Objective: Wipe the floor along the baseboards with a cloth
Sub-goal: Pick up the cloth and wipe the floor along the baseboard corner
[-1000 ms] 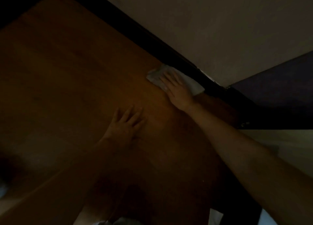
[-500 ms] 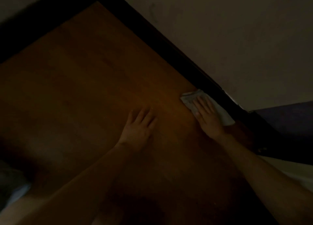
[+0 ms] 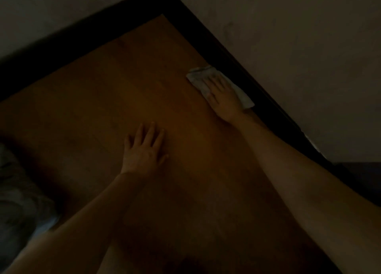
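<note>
Pressing flat-fingered on the cloth [image 3: 201,77], your right hand [image 3: 223,98] has slid it along the baseboard [image 3: 268,106] toward the corner; left hand [image 3: 144,150] braces, released.

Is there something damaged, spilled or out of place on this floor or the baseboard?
Nothing clear. The right hand presses the cloth flat beside the dark baseboard; the left hand rests on the wooden floor. The picture is too dim to show small stains.
</note>
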